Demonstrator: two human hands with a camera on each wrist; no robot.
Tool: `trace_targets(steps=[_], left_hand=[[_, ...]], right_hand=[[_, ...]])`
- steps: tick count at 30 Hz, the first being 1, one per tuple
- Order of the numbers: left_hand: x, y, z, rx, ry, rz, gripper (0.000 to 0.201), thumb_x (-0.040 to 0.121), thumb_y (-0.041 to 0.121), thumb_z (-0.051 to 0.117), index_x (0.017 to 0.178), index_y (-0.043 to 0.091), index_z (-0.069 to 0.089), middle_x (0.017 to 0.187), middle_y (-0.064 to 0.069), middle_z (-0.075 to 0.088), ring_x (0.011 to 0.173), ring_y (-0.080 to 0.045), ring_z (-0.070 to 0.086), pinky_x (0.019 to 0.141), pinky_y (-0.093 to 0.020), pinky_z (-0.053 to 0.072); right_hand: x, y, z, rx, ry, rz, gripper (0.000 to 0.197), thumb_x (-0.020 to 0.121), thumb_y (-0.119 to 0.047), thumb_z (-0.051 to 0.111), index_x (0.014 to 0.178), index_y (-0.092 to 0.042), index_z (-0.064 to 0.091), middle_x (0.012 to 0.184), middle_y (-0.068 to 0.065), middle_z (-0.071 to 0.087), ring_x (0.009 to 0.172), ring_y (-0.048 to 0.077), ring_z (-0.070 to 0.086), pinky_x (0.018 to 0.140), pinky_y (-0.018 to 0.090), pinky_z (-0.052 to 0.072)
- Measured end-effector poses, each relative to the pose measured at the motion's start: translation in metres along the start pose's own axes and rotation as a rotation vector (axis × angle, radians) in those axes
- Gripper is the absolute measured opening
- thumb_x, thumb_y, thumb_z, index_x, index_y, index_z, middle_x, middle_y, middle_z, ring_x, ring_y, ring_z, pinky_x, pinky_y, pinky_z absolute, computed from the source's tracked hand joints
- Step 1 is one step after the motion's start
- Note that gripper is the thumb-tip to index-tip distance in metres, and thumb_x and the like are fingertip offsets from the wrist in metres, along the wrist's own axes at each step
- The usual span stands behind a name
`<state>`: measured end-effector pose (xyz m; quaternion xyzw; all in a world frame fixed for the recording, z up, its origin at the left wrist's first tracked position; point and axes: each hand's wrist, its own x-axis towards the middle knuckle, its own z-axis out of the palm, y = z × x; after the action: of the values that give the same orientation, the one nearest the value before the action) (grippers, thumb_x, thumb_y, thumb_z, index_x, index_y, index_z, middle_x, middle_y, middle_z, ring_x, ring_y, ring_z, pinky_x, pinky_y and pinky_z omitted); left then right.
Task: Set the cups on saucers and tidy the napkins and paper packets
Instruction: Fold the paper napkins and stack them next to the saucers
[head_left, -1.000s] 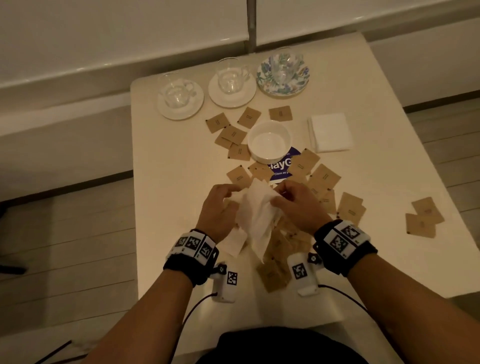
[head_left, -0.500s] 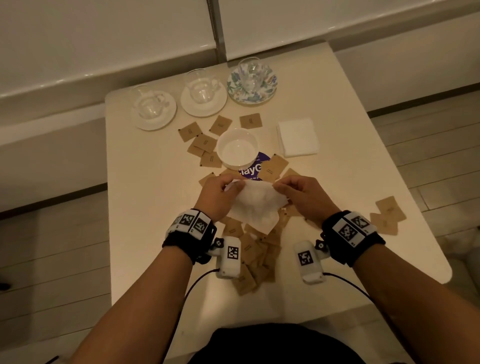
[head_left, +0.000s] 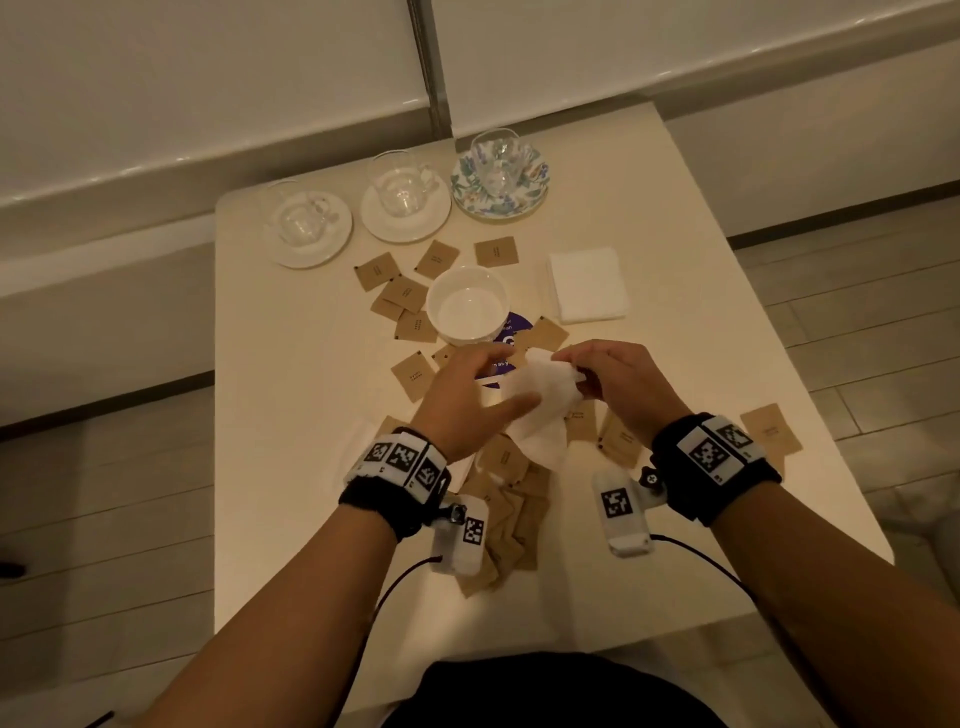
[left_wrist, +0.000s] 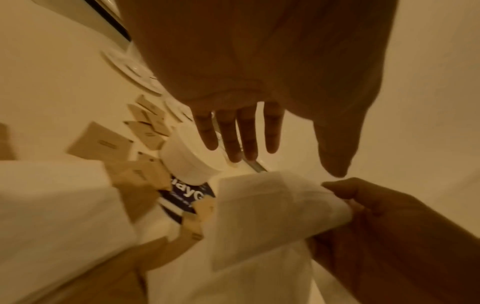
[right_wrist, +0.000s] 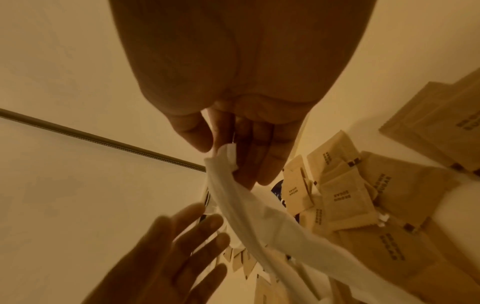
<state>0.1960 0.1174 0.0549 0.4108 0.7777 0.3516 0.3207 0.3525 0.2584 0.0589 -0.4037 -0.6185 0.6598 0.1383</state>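
Note:
My right hand (head_left: 597, 371) pinches the top corner of a white napkin (head_left: 540, 405) between thumb and fingers (right_wrist: 249, 162), and the napkin (right_wrist: 262, 224) hangs down over the table. Just left of it hovers my left hand (head_left: 478, 395), fingers (left_wrist: 241, 135) straight and spread, holding nothing. Brown paper packets (head_left: 511, 509) lie scattered under and around both hands. Three glass cups stand on saucers at the back: two on white saucers (head_left: 332, 244) (head_left: 434, 218), one on a floral saucer (head_left: 530, 182). A folded napkin stack (head_left: 587, 285) lies at the right of centre.
A white bowl (head_left: 467, 306) sits mid-table on a purple round coaster (head_left: 519, 325). More packets (head_left: 395, 291) lie left of the bowl and some (head_left: 771, 436) near the table's right edge. Another white napkin (left_wrist: 52, 216) lies near my left wrist. Wooden floor surrounds the table.
My left hand has let go of the napkin and opened flat. The right hand now holds the napkin alone, and it hangs bunched instead of stretched between both hands.

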Motion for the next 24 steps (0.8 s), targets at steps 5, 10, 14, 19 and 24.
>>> trace_targets(steps=[5,10,14,19,24], left_hand=[[0.014,0.014,0.003,-0.185,-0.006,-0.055,0.012,0.088,0.021,0.071,0.083,0.025,0.062,0.076,0.013,0.061,0.063,0.008,0.055,0.063,-0.009,0.042],[0.013,0.009,-0.003,-0.441,0.1,-0.204,0.021,0.091,0.012,0.065,0.074,0.02,0.055,0.071,0.0,0.053,0.067,-0.012,0.049,0.066,-0.027,0.042],[0.011,-0.001,-0.013,-0.496,0.152,-0.24,0.014,0.089,0.011,0.068,0.081,0.017,0.058,0.065,0.006,0.057,0.066,-0.013,0.054,0.067,-0.03,0.046],[0.009,-0.002,-0.024,-0.572,0.195,-0.259,0.022,0.081,0.006,0.077,0.094,0.016,0.062,0.078,-0.003,0.069,0.079,-0.024,0.066,0.08,-0.042,0.054],[0.005,0.003,-0.029,-0.654,0.145,-0.222,0.042,0.071,0.002,0.083,0.108,0.008,0.063,0.095,-0.01,0.075,0.089,-0.027,0.072,0.082,-0.043,0.059]], right_hand=[[-0.004,-0.003,0.004,0.084,-0.133,-0.02,0.01,0.086,-0.022,0.071,0.096,-0.022,0.074,0.095,0.001,0.074,0.087,0.018,0.069,0.076,0.033,0.058],[-0.008,0.002,0.009,0.013,-0.169,-0.003,0.044,0.066,-0.008,0.087,0.104,-0.015,0.067,0.104,0.011,0.071,0.093,0.026,0.069,0.08,0.035,0.059],[-0.009,0.005,0.014,-0.018,-0.105,0.009,0.027,0.077,-0.004,0.079,0.101,-0.009,0.069,0.102,0.02,0.069,0.084,0.029,0.067,0.076,0.035,0.06],[-0.002,0.0,0.016,-0.207,-0.188,0.031,0.029,0.077,-0.034,0.079,0.102,-0.023,0.069,0.103,0.005,0.067,0.094,0.017,0.065,0.083,0.029,0.056],[-0.001,-0.012,0.027,-0.254,-0.148,-0.139,0.025,0.079,-0.051,0.071,0.099,-0.039,0.063,0.099,-0.03,0.061,0.095,-0.007,0.058,0.077,0.012,0.046]])
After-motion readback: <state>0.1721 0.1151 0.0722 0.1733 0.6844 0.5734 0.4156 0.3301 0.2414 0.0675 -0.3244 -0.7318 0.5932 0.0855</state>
